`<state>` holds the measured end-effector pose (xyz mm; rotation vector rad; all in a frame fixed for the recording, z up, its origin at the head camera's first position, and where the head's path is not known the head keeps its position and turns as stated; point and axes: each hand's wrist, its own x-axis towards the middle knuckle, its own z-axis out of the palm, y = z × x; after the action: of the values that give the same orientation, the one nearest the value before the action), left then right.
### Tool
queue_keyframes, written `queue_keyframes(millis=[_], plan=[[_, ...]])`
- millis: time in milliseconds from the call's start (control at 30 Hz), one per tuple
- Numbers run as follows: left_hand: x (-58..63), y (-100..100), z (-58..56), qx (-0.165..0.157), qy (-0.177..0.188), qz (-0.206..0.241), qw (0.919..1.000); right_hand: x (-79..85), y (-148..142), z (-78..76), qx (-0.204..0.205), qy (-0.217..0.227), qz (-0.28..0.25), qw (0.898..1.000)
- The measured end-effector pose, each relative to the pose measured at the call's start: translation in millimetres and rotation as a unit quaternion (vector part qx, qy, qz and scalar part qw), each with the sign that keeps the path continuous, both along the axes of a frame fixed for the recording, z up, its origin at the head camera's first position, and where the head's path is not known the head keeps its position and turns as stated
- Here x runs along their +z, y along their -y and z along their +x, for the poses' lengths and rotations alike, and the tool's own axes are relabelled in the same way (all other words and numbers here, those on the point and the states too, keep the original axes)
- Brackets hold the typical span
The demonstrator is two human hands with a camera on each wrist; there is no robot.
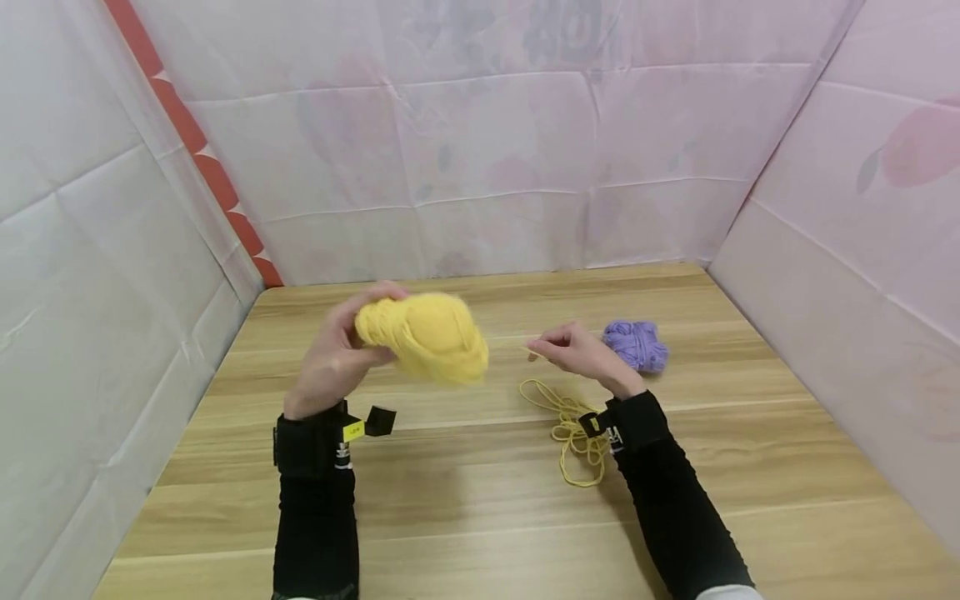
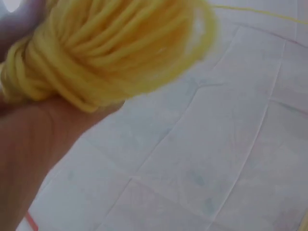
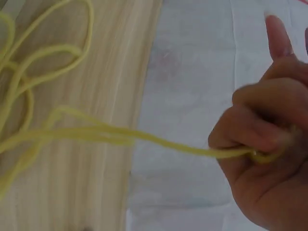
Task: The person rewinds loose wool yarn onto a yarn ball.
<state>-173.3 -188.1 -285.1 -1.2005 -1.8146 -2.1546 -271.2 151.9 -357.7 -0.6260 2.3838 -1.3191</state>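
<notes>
My left hand (image 1: 333,358) grips one end of a yellow yarn ball (image 1: 435,333) and holds it up over the table. Thick wound strands of this yarn ball (image 2: 125,48) fill the top of the left wrist view, and a single strand (image 2: 260,10) runs off to the right. To the right, my right hand (image 1: 581,354) pinches the yellow yarn between thumb and curled fingers. In the right wrist view the pinched yarn (image 3: 183,148) stretches left from the fingers. Loose loops of yellow yarn (image 1: 570,421) lie on the table below my right hand.
A purple yarn ball (image 1: 637,346) sits on the wooden table (image 1: 480,533), just beyond my right wrist. Pale printed sheets (image 1: 480,167) hang as walls at the back and both sides. A red strip (image 1: 198,142) runs down the back left corner.
</notes>
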Motion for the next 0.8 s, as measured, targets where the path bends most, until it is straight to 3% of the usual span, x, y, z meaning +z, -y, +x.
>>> queue_keyframes(millis=[100,267,467,633,733,800], plan=[[-0.1,7.9,-3.6,-0.009,0.022,0.128,0.9914,-4.3,-15.0,-8.7,-0.006,0.049,-0.015,0.999],[0.8,21.0,-8.0,0.032,0.025,0.281,0.9589,-6.1,-42.6,-17.2,-0.057,0.065,-0.012,0.996],[-0.7,32.6,-10.8,0.094,0.034,0.387,0.9166,-3.2,-73.1,-16.3,-0.126,0.01,0.052,0.991],[-1.7,36.2,-12.4,0.117,0.036,0.431,0.8939,0.9,-95.8,-14.5,-0.15,0.017,0.112,0.982],[-0.7,31.7,-13.8,0.126,0.05,0.416,0.899,3.9,-105.1,-13.4,-0.126,0.016,0.151,0.98],[0.4,24.7,-15.1,0.131,0.066,0.385,0.9114,7.5,-103.9,-10.1,-0.099,-0.013,0.176,0.979]])
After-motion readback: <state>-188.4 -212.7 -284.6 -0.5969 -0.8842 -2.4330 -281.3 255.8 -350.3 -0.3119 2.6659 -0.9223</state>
